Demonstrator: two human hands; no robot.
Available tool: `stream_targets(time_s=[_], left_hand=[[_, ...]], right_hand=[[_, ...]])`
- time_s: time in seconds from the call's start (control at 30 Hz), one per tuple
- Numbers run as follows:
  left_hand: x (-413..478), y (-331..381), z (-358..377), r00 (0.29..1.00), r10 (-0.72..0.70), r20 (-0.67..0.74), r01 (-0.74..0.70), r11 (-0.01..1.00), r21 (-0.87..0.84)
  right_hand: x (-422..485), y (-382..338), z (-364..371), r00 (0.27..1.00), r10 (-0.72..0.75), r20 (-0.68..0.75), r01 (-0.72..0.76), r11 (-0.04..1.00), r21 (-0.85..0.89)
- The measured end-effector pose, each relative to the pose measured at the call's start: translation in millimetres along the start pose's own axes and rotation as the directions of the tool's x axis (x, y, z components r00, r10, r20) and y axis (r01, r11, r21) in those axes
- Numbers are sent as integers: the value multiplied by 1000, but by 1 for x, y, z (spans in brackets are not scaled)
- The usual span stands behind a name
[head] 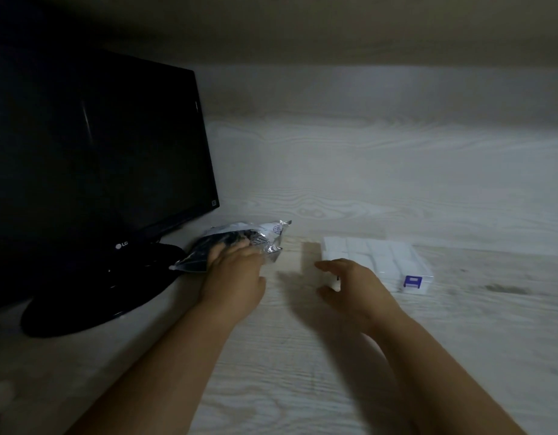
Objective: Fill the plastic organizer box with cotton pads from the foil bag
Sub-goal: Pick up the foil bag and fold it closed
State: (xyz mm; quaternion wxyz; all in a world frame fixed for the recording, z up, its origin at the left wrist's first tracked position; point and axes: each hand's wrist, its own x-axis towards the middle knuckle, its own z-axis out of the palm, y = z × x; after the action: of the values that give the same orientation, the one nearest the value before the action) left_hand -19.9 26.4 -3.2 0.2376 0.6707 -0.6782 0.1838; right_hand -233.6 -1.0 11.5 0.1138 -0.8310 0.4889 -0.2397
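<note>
A crumpled silver and black foil bag (237, 243) lies on the pale wooden desk beside the monitor's foot. My left hand (233, 277) rests on the bag with its fingers laid flat over it. To the right sits a clear plastic organizer box (381, 262) with white cotton pads showing in its compartments and a purple latch (412, 281) at its near right side. My right hand (350, 287) hovers at the box's near left corner, fingers spread and relaxed, holding nothing that I can see.
A black LG monitor (92, 158) with a glossy round base (95, 293) fills the left side, right behind the bag. The desk (303, 372) stretches toward me under my forearms. A wall panel rises behind the box, and a shelf hangs overhead.
</note>
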Motion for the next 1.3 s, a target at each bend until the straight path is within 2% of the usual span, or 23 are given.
stream_targets(time_s=[0.17, 0.27, 0.37, 0.5, 0.6, 0.67, 0.73, 0.8, 0.83, 0.9, 0.97, 1.0, 1.1, 1.3], left_hand=[[1, 12, -21, 956, 167, -241, -183, 982, -43], [0, 21, -36, 877, 237, -419, -275, 961, -32], [-1, 26, -42, 799, 291, -527, -362, 931, -35], [-1, 28, -36, 734, 264, -625, -391, 918, -71], [-1, 23, -32, 752, 110, -650, -297, 936, -186], [-1, 17, -31, 779, -74, -623, -181, 924, -336], [-1, 12, -35, 791, -340, -509, 5, 836, -549], [0, 7, -38, 775, -570, -275, 160, 597, -786], [1, 4, -37, 770, -622, -144, 200, 448, -871], [5, -2, -33, 751, -659, 50, 250, 212, -945], [8, -8, -26, 735, -649, 196, 310, 65, -948], [9, -8, -24, 733, -641, 227, 337, 52, -940], [10, -4, -20, 771, -624, 128, 361, 261, -895], [7, 0, -14, 778, -624, 68, 350, 341, -872]], right_hand=[[-3, -4, 3, 999, 14, -47, -5, 982, 189], [-3, -8, 4, 992, -14, -126, 40, 978, 206], [-2, -11, 4, 982, -51, -180, 88, 975, 206], [-3, -17, 4, 967, -49, -250, 102, 973, 207], [0, -14, 6, 963, 26, -268, 65, 943, 325], [-1, -15, 2, 964, 101, -245, 28, 882, 471], [-1, -13, 0, 966, 163, -203, -1, 782, 623], [0, -10, 1, 967, 193, -163, -21, 704, 710], [0, -8, 1, 966, 207, -152, -33, 686, 727], [0, -6, 2, 964, 229, -134, -51, 654, 755], [-1, -5, 0, 965, 240, -108, -67, 620, 782], [-3, -6, -2, 966, 241, -90, -79, 608, 790], [-6, -6, -6, 969, 243, -53, -95, 557, 825], [-7, 0, -6, 955, 298, -9, -116, 401, 909]])
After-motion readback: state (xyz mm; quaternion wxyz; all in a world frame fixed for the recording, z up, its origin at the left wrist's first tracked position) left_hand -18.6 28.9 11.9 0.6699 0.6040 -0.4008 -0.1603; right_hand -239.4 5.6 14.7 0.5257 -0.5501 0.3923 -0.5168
